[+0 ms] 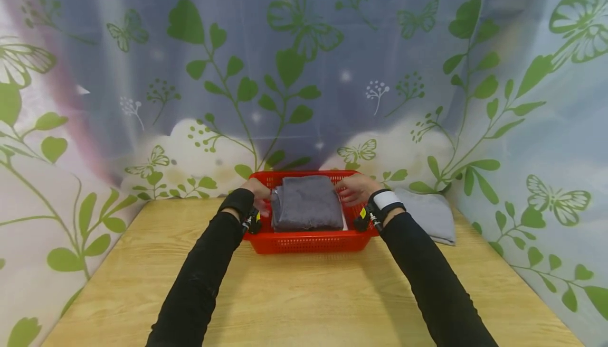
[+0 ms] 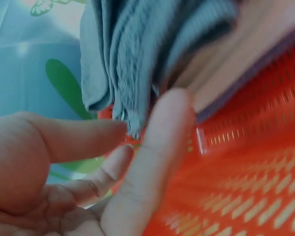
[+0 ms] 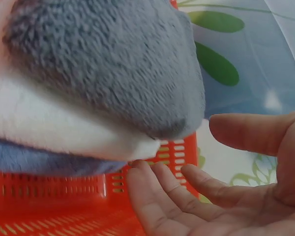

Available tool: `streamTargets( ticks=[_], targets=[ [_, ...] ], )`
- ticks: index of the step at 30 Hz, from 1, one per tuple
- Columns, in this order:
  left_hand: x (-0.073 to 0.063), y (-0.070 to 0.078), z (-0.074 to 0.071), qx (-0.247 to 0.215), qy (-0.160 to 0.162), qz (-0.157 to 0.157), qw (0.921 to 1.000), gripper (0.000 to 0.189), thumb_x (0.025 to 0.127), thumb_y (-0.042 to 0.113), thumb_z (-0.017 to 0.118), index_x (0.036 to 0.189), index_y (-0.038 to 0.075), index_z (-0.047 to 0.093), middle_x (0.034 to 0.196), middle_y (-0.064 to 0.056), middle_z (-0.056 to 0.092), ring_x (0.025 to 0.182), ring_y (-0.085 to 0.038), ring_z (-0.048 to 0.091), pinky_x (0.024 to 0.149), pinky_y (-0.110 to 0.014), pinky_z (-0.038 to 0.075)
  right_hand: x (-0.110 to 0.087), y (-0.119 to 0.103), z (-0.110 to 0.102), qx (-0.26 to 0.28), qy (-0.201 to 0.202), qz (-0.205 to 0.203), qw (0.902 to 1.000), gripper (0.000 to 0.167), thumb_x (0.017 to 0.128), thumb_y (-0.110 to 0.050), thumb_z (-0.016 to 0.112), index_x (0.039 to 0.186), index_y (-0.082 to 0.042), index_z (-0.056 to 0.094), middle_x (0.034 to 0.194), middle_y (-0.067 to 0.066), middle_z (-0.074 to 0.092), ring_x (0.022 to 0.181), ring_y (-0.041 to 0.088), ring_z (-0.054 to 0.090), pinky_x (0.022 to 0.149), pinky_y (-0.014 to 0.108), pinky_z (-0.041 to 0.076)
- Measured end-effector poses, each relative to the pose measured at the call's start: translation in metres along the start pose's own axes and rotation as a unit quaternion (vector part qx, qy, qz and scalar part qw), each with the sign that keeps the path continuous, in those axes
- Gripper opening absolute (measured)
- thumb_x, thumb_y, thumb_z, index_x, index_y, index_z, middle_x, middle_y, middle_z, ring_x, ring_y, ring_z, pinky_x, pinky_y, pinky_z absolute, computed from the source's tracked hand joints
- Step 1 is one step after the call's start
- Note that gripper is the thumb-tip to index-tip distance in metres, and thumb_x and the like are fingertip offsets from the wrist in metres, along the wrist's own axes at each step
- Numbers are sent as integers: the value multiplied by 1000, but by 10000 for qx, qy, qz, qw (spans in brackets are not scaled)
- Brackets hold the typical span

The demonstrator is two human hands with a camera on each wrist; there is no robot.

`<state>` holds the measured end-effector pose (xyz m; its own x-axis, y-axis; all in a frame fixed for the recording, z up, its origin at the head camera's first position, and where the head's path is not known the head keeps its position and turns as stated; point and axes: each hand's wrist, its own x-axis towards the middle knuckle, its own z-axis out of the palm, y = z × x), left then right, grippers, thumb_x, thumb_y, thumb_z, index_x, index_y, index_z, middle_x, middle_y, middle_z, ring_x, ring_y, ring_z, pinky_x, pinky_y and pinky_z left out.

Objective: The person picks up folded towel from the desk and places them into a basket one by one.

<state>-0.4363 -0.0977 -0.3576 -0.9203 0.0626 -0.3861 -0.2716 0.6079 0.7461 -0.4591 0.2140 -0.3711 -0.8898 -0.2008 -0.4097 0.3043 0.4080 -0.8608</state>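
A folded dark grey towel [image 1: 311, 204] tops a stack inside a red perforated basket [image 1: 309, 243]. Below it, in the right wrist view, lie a white towel [image 3: 64, 118] and a blue towel [image 3: 54, 160]. My left hand [image 1: 258, 194] is at the stack's left side, within the basket; its fingertips [image 2: 172, 105] come right up to the layered towel edges, fingers fairly straight. On the other side, my right hand [image 1: 357, 188] reaches over the basket's right rim. Its thumb and fingers are spread beside the stack's corner, with nothing between them.
A light grey folded cloth [image 1: 427, 214] lies on the wooden table [image 1: 304, 294], just right of the basket. A curtain [image 1: 332, 99] printed with leaves and butterflies stands behind and along both sides. Both wrists wear bands with small cameras.
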Motion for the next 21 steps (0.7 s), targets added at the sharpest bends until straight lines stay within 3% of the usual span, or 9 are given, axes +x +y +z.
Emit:
streamTargets(
  ticks=[4,9,11,13,16,18,21],
  targets=[
    [-10,-1,-6,-160,315,230,9991,42,100,9,57,136,-12,49,117,-35,66,62,-25,72,68,-40,63,-18,-5,-4,27,-72,-29,10000,57,105,-20,47,157,-2,33,158,31,36,140,44,48,113,49,46],
    [-10,-7,-15,-149,741,560,9956,37,99,12,54,129,-8,58,118,-30,68,61,-21,70,65,-37,63,-32,-11,-9,220,-34,-34,9997,57,107,-18,41,159,-1,27,162,31,29,147,45,38,120,51,38],
    [-8,-9,-20,-108,1022,727,9920,28,98,12,52,115,-6,65,104,-25,71,57,-19,69,62,-35,62,-35,-14,-12,330,4,-65,9994,56,107,-18,39,159,-1,26,163,30,26,149,46,36,121,51,35],
    [-8,-10,-24,-91,1301,918,9872,20,96,11,50,90,-1,65,81,-15,69,53,-17,65,57,-33,60,-38,-17,-16,360,105,-141,9992,54,108,-17,35,158,0,28,164,30,26,149,45,35,122,51,35],
    [-13,-7,-28,44,1884,1244,9742,31,93,9,49,62,9,49,54,-4,53,45,-17,55,48,-30,50,-45,-22,-21,341,314,-299,9985,53,108,-17,33,158,1,28,164,29,26,149,45,35,122,51,34],
    [-20,-3,-29,128,2210,1412,9649,31,96,12,49,66,11,42,56,-2,46,50,-19,50,51,-30,42,-51,-26,-24,242,439,-402,9979,55,108,-18,34,158,1,27,164,29,26,150,45,35,122,51,34],
    [-30,5,-30,173,2593,1565,9529,19,102,21,49,90,6,48,74,-8,49,64,-25,47,62,-35,37,-58,-32,-29,46,557,-571,9968,58,107,-19,38,159,1,25,165,28,26,150,45,34,123,53,32]
  ],
)
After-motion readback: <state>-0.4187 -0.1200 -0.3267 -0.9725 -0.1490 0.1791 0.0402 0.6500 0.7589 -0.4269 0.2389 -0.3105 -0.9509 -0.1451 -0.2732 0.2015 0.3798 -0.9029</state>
